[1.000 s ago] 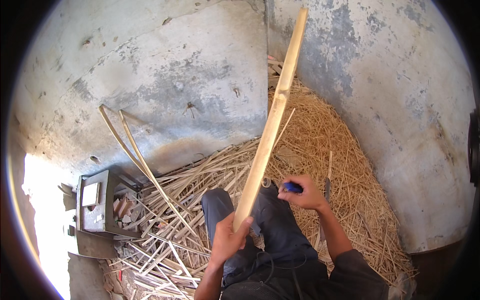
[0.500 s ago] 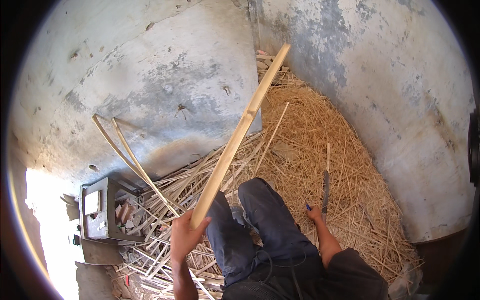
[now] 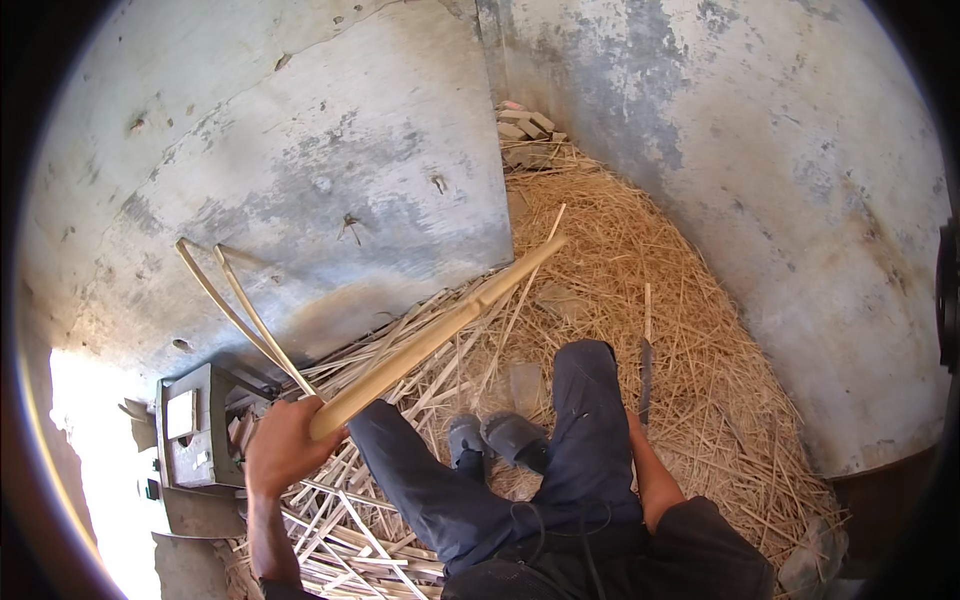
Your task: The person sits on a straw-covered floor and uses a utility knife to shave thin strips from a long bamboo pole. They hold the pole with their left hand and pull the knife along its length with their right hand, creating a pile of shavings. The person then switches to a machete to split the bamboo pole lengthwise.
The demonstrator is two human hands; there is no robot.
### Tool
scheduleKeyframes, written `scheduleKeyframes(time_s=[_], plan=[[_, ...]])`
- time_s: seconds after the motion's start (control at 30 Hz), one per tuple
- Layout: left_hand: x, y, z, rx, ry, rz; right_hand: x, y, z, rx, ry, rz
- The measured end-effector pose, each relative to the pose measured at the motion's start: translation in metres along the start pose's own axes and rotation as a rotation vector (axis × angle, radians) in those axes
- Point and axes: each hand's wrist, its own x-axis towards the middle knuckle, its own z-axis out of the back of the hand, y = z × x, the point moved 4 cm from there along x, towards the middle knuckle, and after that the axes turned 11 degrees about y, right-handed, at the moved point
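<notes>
One bamboo strip (image 3: 430, 344) slants out from left hand (image 3: 287, 445), fingers wrapped round near end | right hand (image 3: 636, 428) mostly behind right leg (image 3: 588, 400), I can't tell its grip | risk: one-end hold could let strip twist

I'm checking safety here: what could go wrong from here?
Held near one end, the bamboo strip might twist in the left hand. The right hand, mostly hidden behind the right leg, could brush the dark blade-like tool nearby. Loose strips lying about might slide under the shoes.
</notes>
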Motion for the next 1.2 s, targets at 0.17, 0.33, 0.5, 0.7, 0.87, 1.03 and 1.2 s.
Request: scheduleKeyframes(time_s=[0.17, 0.33, 0.5, 0.7, 0.87, 1.03, 1.2], plan=[[-0.014, -0.021, 0.057, 0.228, 0.076, -0.007, -0.005, -0.003, -0.011, 0.008, 0.013, -0.003], [-0.025, -0.027, 0.108, 0.439, 0.011, -0.044, -0.013, -0.003, -0.021, -0.018, 0.007, -0.002], [-0.02, -0.039, 0.165, 0.419, 0.054, 0.018, -0.018, -0.009, -0.033, -0.029, 0.008, -0.002], [0.032, -0.064, 0.173, 0.52, 0.086, 0.023, -0.019, -0.017, -0.041, -0.039, 0.009, 0.005], [0.089, -0.065, 0.141, 0.654, 0.034, -0.109, -0.012, -0.01, -0.042, -0.075, 0.034, 0.045], [0.129, -0.103, 0.127, 0.887, -0.241, -0.203, 0.002, -0.005, -0.039, -0.116, 0.04, 0.095], [0.129, -0.147, 0.125, 0.896, -0.495, -0.081, -0.011, 0.008, -0.048, -0.168, 0.098, 0.131]])
